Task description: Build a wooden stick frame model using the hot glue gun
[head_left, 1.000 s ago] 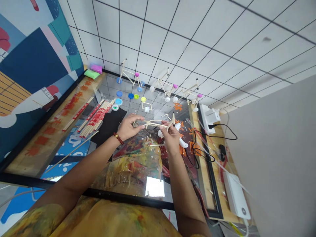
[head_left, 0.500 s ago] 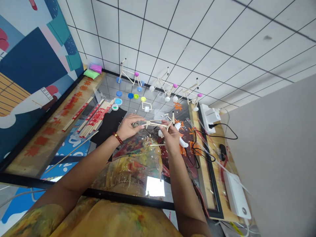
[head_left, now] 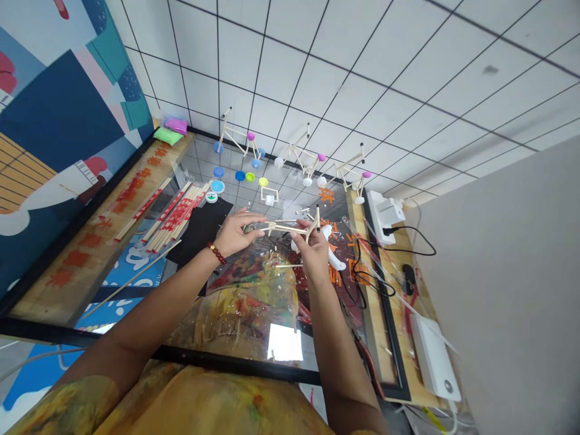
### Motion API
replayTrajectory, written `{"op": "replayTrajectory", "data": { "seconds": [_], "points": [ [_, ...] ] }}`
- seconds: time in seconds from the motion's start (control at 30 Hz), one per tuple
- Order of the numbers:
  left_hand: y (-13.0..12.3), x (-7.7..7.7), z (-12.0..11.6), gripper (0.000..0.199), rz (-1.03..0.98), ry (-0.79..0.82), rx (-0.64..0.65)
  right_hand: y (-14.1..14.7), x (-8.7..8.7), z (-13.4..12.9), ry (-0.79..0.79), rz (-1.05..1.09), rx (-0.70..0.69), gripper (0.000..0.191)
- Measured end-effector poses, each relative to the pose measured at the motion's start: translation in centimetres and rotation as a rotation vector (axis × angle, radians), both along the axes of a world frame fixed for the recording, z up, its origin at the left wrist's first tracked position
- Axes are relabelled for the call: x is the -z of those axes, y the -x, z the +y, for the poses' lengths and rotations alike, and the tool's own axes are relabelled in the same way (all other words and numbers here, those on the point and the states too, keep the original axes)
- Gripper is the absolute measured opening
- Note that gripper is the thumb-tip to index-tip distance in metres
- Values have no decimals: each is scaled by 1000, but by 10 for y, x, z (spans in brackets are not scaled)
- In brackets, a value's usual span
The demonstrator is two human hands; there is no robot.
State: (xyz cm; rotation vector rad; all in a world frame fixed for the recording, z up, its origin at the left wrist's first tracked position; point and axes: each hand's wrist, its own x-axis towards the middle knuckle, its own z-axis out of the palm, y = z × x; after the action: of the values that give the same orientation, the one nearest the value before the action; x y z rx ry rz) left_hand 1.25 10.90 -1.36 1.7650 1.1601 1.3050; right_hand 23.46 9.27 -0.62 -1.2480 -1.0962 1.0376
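A small bicycle frame of thin wooden sticks, with a black-tipped handlebar at its right end, is held level over the glass tabletop. My left hand, with a beaded bracelet on the wrist, pinches the frame's left end between thumb and fingers. At the right end, below the handlebar, my right hand grips it, with the thumb on the near side. A white glue gun lies just right of my right hand, partly hidden by it. Below the frame lies a loose short stick among small scraps.
Several finished stick bicycles stand along the back. Coloured round lids lie before them. Bundled sticks and black paper are at left. A power strip, cables and a white box line the right edge.
My right hand has shifted very slightly, its thumb moving a little left along the frame. The left hand and the frame look nearly still.
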Motion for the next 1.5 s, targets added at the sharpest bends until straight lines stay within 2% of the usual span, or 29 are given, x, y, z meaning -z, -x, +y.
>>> {"op": "replayTrajectory", "data": {
  "seconds": [0.23, 0.4, 0.57, 0.73, 0.93, 1.5],
  "points": [
    [0, 0, 0, 24, 0, 5, 3, 0, -3, 0, -75, 48, -23, 75],
    [0, -2, 0, 24, 8, 1, 4, -1, -5, -1, -109, 58, -14, 61],
    [1, -1, -1, 25, 15, 0, 1, -3, -6, -2, -121, 46, -14, 69],
    [1, -2, -1, 23, 9, 8, -1, -4, 0, 1, -62, 80, -8, 57],
    [1, -3, -3, 24, -1, -1, 2, -4, 8, 4, -39, 98, -24, 57],
    [2, -4, -2, 23, -20, 30, 4, 4, 12, -1, -93, 58, -17, 52]
  ]
}}
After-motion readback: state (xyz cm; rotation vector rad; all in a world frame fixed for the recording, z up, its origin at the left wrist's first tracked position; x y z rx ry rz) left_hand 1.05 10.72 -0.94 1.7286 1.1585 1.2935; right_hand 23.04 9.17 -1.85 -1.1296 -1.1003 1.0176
